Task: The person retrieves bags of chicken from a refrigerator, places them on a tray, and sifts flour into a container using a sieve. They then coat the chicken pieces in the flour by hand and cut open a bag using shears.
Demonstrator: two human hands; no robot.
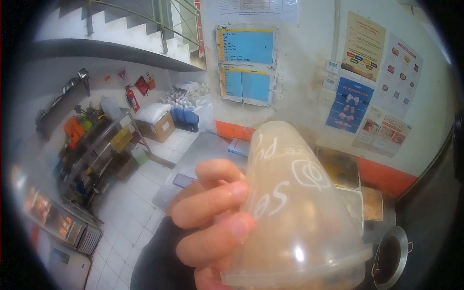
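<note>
My left hand (212, 217) is raised close to the camera and shut around a translucent plastic cup (302, 203) with white lettering. The cup is tipped so its wide rim points toward me at the bottom of the view and its base points up and away. Its wall looks cloudy and beige. Three fingers press on the cup's left side, and a dark sleeve (154, 263) covers my wrist. My right hand is not in view.
Behind the cup a steel counter (203, 154) runs along a wall with posters (362, 46) and blue boards (247, 65). A metal tray (340, 166) and a round pot (389, 256) sit at the right. Shelves (99, 145), boxes (159, 126) and white floor tiles lie at the left.
</note>
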